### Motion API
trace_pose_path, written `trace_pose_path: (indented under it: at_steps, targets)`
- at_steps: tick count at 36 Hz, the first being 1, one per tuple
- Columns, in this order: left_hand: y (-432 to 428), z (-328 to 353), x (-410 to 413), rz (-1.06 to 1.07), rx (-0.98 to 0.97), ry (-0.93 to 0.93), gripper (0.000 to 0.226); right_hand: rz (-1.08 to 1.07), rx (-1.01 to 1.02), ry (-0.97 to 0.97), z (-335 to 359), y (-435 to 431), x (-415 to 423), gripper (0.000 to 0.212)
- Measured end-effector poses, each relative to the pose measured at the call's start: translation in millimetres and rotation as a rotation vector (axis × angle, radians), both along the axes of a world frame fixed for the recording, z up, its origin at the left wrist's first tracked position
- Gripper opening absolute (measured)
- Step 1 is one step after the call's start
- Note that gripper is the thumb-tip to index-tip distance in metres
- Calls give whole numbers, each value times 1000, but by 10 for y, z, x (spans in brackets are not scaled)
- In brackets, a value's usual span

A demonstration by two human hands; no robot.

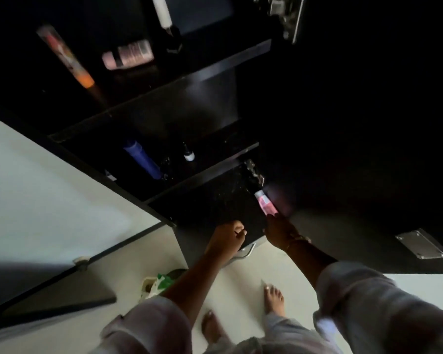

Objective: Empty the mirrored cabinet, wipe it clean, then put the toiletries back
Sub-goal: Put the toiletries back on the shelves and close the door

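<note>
Toiletries are standing and lying on the shelves of a black open-fronted cabinet (74,154), which the camera is viewing at a steep tilt and in dim light. The right hand (279,232) is pinching the lower end of a small pink tube with a white cap (266,204), its fingers closed round it, and the tube is sitting at the right edge of the lowest shelf (210,198), just below a metal hinge (255,172) and beside the dark open door (368,175). The left hand (226,236) is hovering at the front of that same speckled shelf, curled into a fist with nothing showing inside it. On the shelf above, a dark blue tube (142,159) is leaning near a small dark bottle with a white cap (188,153). Higher up, a tall tube with an orange end (67,57) is standing apart from a pink and white bottle lying on its side (128,54), and a white tube with a black base (161,11) is showing at the top edge. All of these are blurred, so no labels are reading clearly. A thin bracelet (296,241) is circling the right wrist, and pale sleeves are covering both forearms partway. Below the arms, two bare feet (274,297) are standing on a pale floor (241,272), with a green and white object (161,281) lying near them.
</note>
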State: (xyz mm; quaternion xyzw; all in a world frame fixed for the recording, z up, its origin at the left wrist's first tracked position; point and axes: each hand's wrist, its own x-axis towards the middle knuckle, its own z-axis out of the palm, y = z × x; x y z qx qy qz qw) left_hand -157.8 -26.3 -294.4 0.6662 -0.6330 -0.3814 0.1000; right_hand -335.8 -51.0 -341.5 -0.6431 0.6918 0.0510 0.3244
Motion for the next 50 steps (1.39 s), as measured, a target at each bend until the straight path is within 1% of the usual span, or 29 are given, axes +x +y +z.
trace_pose_path:
  at_steps: [2,4,6,9,11,14,15,19,20,22,23,24,26,28,29,30,31,32,34,38,40,42,44,48,50]
  targets:
    - [18,-98,6,2,20,-30,22,21,14,4,-77,-65,36,43]
    - [37,-180,26,7,39,-52,22,-12,85,1,-118,-157,92,43]
    - [52,-250,48,21,57,-58,22,12,80,21,-234,-235,118,48]
    - [77,-307,83,28,61,-58,21,-14,101,5,-405,-283,133,61]
    - [90,-323,104,38,54,-46,20,-76,83,-66,-514,-308,113,67]
    - [103,-341,121,52,43,-42,20,-186,34,-165,-576,-315,84,93]
    - [108,-342,124,53,42,-41,20,-240,30,-197,-647,-325,69,97]
    - [112,-323,126,64,45,-22,21,-282,-20,-224,-494,-322,100,86]
    - [111,-318,127,66,43,-20,21,-227,-59,-194,-480,-326,96,82]
    - [108,-304,128,71,38,-18,21,-166,-67,-182,-408,-330,137,65]
    - [106,-299,130,71,34,-16,21,-182,-46,-162,-360,-317,149,54]
    - [106,-293,131,70,32,-14,21,-184,-26,-96,-315,-294,166,44]
    - [110,-274,136,67,26,-12,21,-143,-33,14,-170,-310,172,35]
    - [110,-256,143,65,27,-11,22,-134,-35,2,-126,-301,161,33]
    - [113,-243,149,63,28,-13,23,-151,-87,-39,-128,-295,161,34]
    - [115,-229,155,60,29,-17,23,-178,-167,-95,-117,-282,166,42]
    - [117,-209,161,56,28,-22,23,-239,-180,-162,-50,-254,191,53]
    - [120,-188,167,51,24,-27,24,-239,-180,-183,-20,-244,202,62]
    - [121,-126,181,33,6,-44,25,-136,-146,-132,99,-188,244,73]
    - [93,66,215,5,-47,-51,26,-106,-214,-117,254,-44,260,72]
    - [75,184,237,8,-85,-46,28,-96,-224,-97,446,22,296,65]
    - [50,308,262,-1,-130,-41,32,-142,-252,-141,649,59,336,60]
    - [12,438,289,-7,-179,-38,34,-153,-303,-138,818,57,364,56]
    - [-94,713,328,-8,-274,-19,39,-148,-420,-103,1153,-21,421,27]
    - [-145,844,339,-3,-326,1,40,-117,-479,-66,1378,-64,458,18]
